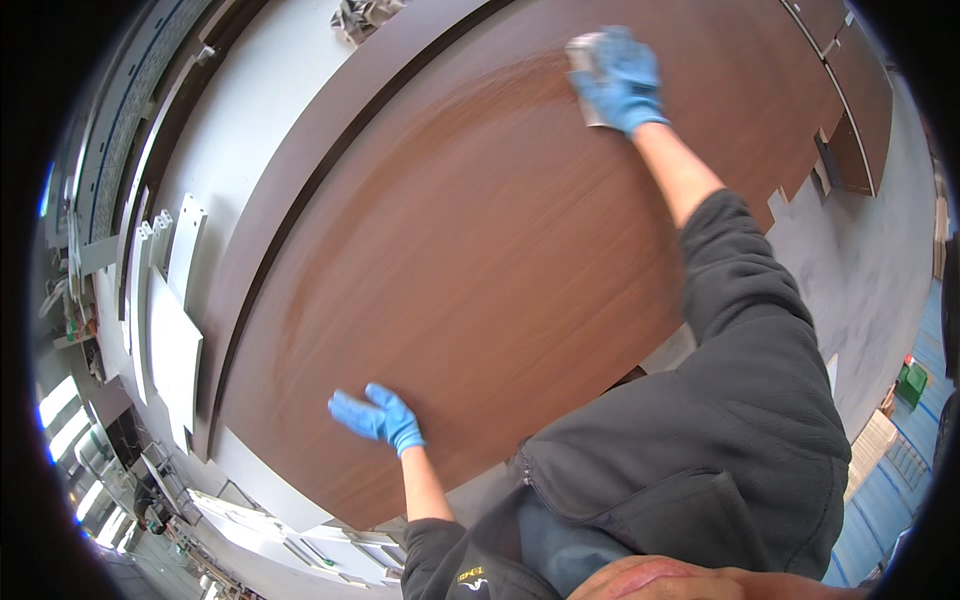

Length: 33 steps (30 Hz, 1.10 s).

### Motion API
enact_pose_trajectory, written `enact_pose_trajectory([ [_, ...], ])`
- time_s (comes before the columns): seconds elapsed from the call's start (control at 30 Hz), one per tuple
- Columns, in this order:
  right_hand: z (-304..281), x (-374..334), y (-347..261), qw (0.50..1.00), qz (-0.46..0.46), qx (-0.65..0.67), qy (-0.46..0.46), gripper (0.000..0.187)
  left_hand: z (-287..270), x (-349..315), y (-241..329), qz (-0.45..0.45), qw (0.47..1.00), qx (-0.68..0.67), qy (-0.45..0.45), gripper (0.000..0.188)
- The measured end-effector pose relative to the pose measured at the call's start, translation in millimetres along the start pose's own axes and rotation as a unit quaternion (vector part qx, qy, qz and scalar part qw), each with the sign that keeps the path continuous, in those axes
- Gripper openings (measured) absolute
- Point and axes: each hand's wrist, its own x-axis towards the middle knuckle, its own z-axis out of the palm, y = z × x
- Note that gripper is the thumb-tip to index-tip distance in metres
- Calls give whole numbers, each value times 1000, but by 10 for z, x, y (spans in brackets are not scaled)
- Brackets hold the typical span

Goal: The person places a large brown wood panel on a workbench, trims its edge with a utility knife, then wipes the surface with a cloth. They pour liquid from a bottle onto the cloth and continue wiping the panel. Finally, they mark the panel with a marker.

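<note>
A large brown wood panel [480, 250] spreads out in front of me, its surface marked by a lighter, dusty-looking curved streak near the far edge. My right hand [625, 80], in a blue glove, reaches far out and presses a whitish block-like pad [586, 75] onto the panel. The hand is slightly blurred, and I cannot tell whether the pad is a sanding block or a folded cloth. Close to my body on the left, my gloved left hand [378, 415] rests flat on the panel, fingers stretched out, thumb apart, holding nothing.
Beyond the panel's far edge runs a narrow dark brown board [262, 225]. White boards [172, 345] lie on the light surface at left. Further brown panels [850, 100] are at the upper right, next to a grey tabletop [850, 260]. A green container [911, 383] stands near the blue floor.
</note>
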Motion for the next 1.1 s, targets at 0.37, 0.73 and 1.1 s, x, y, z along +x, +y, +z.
enact_pose_trajectory([
  [0.37, -276, -1144, 1368, 958, 198, -204, -32, 76, 260, 66, 1824, 55, 998, -31, -24, 83],
  [0.73, -834, -893, -2107, 928, -255, 156, -224, 91, 318, 71, 1773, 68, 997, -27, -15, 81],
  [1.1, 20, 165, 993, 993, -53, 97, -40, 56, 264, 103, 1771, 50, 998, -4, -35, 73],
])
